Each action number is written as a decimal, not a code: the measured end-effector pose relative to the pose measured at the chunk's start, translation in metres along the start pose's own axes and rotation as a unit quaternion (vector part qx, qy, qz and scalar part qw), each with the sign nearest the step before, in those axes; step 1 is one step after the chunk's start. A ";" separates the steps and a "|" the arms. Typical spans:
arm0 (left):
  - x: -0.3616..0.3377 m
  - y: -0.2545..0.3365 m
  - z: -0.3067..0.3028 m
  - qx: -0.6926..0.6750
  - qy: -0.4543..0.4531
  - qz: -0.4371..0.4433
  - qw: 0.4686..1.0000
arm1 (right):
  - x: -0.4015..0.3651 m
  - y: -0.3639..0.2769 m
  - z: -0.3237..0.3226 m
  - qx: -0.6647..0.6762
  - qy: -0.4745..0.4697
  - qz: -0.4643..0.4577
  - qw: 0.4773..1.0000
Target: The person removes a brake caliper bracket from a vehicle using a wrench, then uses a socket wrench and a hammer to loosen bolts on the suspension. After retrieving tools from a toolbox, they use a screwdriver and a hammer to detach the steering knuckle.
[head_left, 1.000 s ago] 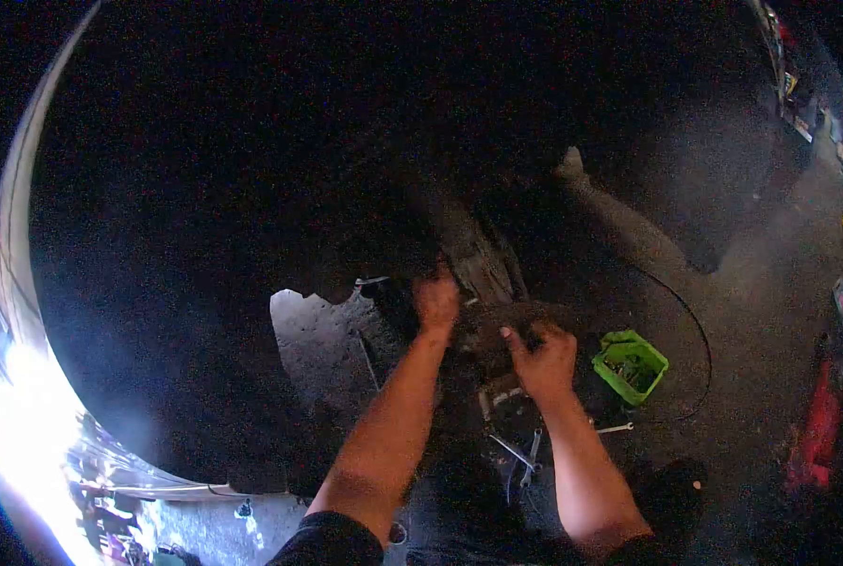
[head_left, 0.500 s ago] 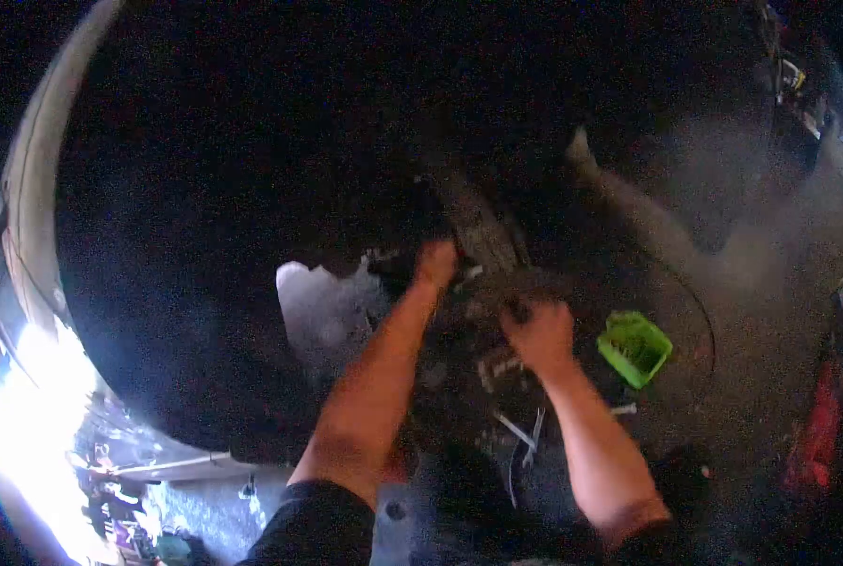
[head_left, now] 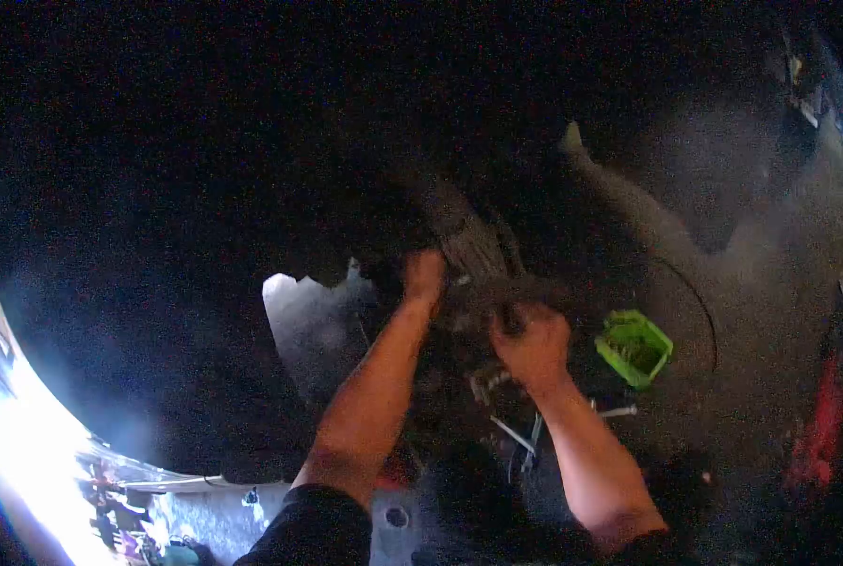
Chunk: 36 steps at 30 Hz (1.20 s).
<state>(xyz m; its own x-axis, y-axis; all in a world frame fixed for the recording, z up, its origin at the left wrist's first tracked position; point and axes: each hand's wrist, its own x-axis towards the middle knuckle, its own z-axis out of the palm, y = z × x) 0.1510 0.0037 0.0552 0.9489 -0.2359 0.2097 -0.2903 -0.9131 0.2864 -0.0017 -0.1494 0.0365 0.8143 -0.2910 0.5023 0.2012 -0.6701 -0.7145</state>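
Both hands are over a dark, dimly lit mechanical assembly. My left hand [head_left: 424, 275] touches its left side, beside a long ribbed metal part [head_left: 475, 245]; shadow hides the fingers. Right of it, my right hand [head_left: 534, 341] is curled, thumb and fingers round something small and dark at their tips, too dim to name. A pale metal sheet [head_left: 313, 316] with a ragged edge lies left of my left hand. Just right of my right hand is a green tray [head_left: 634, 349] with small pieces inside.
Slim metal tools [head_left: 514, 435] lie below my right hand, and another [head_left: 617, 411] is beside the right forearm. A thin dark cable curves at the right. Farther right is a red object [head_left: 820, 424]. Glaring light fills the lower left edge.
The view has shifted slightly. My left hand appears a little lower and farther left. My right hand stays curled near the same spot, and more of the slim tool beside the forearm shows.
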 end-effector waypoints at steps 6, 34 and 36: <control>-0.008 -0.016 0.014 0.112 0.076 0.065 0.989 | -0.013 -0.025 -0.007 -0.009 -0.002 -0.014 1.000; -0.023 -0.023 -0.004 -0.330 -0.020 -0.105 0.938 | -0.017 -0.010 0.005 -0.002 -0.023 0.003 1.000; 0.017 -0.029 -0.009 -0.088 -0.051 0.076 0.992 | -0.001 -0.005 0.002 -0.008 0.013 -0.028 0.999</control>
<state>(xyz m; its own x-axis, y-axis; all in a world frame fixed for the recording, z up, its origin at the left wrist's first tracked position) 0.1743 0.0290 0.0586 0.8972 -0.4075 0.1703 -0.4402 -0.7943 0.4187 -0.0021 -0.1445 0.0381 0.7870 -0.2709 0.5543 0.2375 -0.6962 -0.6774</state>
